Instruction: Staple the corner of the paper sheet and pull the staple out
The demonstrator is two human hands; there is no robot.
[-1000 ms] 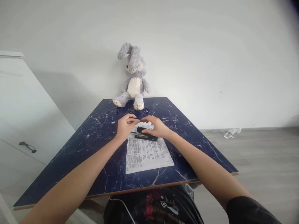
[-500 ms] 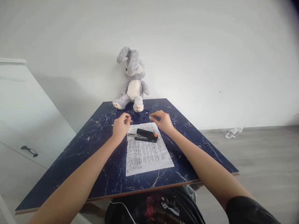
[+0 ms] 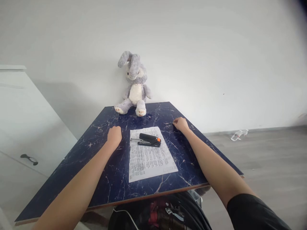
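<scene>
A black stapler (image 3: 149,140) with an orange patch at its right end lies on its side on a printed sheet of paper (image 3: 153,161). Its metal arm points left and stands apart from its base. Left of the sheet, my left hand (image 3: 114,135) rests on the table in a loose fist, knuckles up; the inside of the fist is hidden. My right hand (image 3: 181,124) is at the table's right side, thumb and fingertips pinched together near the surface. Whatever may be in that pinch is too small to make out. Neither hand touches the stapler or the paper.
A grey plush rabbit (image 3: 136,88) sits at the table's back edge against the white wall. The table (image 3: 115,172) has a dark blue marbled top. A white cabinet (image 3: 31,127) stands on the left. On the floor at right lies a clear plastic bottle (image 3: 237,135).
Both hands have moved apart from beyond the paper's far edge, the left one to the left and nearer, the right one to the right. The whitish bit in my right fingers no longer shows.
</scene>
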